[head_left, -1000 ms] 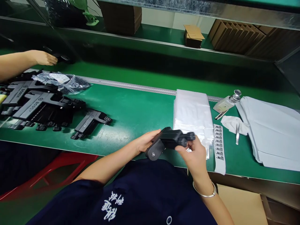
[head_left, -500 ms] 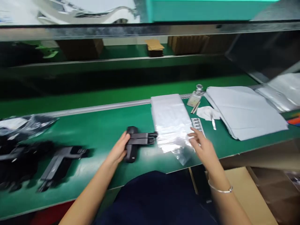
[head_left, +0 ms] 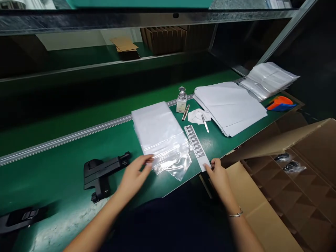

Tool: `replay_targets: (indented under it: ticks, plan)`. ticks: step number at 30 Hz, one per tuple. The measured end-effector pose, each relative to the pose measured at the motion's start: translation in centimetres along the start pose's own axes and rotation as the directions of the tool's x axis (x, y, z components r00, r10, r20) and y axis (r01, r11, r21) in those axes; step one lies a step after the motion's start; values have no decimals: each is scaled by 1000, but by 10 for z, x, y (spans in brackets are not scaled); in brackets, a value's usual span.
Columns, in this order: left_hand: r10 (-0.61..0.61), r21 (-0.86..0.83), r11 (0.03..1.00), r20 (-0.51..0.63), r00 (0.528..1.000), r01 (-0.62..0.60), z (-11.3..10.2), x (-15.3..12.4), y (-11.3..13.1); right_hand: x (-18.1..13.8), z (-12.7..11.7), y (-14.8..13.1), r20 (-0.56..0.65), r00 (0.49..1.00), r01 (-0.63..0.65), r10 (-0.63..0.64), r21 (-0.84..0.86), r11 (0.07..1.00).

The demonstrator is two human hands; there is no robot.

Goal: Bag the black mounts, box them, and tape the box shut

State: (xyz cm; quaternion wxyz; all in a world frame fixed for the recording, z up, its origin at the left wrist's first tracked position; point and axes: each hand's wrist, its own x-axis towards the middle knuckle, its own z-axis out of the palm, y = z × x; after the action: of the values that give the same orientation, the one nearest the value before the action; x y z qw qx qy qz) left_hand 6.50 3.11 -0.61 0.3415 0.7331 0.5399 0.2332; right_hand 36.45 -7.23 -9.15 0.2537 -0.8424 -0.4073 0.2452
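My right hand point(head_left: 218, 176) pinches the near end of a narrow white label strip point(head_left: 195, 143) printed with a row of dark labels. The strip lies on the green table. My left hand point(head_left: 136, 175) is at the near left edge of a stack of clear plastic bags point(head_left: 157, 127), thumb and fingers a little apart. Whether its fingertips touch the bags is hard to tell. Left of that hand, a black plastic bracket-like part point(head_left: 101, 175) with a short side arm rests on the table. Another black part point(head_left: 19, 218) lies at the lower left.
A pump bottle point(head_left: 181, 101), tweezers point(head_left: 205, 123) and a white cloth point(head_left: 195, 116) sit behind the strip. White sheets point(head_left: 231, 105) and more plastic bags point(head_left: 270, 78) are stacked to the right, beside an orange-and-blue item point(head_left: 280, 103). Below stands an open divided carton point(head_left: 288, 189). A metal shelf point(head_left: 131, 21) spans above.
My left hand has let go of the black part, now lying on the table, and moved to the bags. My right hand has taken hold of the label strip. The view has swung right.
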Motion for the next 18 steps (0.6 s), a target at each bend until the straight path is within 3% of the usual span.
replay_targets:
  ticks: [2,4,6,8,11,14,18]
  plan:
    - [28,-200,979,291,956,33,44,14,24,-3,5,8,3,1000,-3,3,331,943]
    - [19,-355,917,488,872,179,85,25,41,-8,7,13,8,1000,4,-11,604,797]
    - [4,-461,828,572,820,318,119,35,52,-14,9,14,11,999,25,-51,757,653]
    - [9,-564,725,581,814,395,143,43,58,-19,10,14,40,993,31,-110,817,575]
    - [8,-658,630,536,844,412,162,53,61,-19,10,17,-2,990,88,-142,793,603]
    - [-4,-633,686,490,872,359,166,58,62,-7,5,20,-222,966,247,-134,628,738]
    - [21,-585,755,475,880,298,163,58,63,12,-1,16,-372,878,429,-301,332,840]
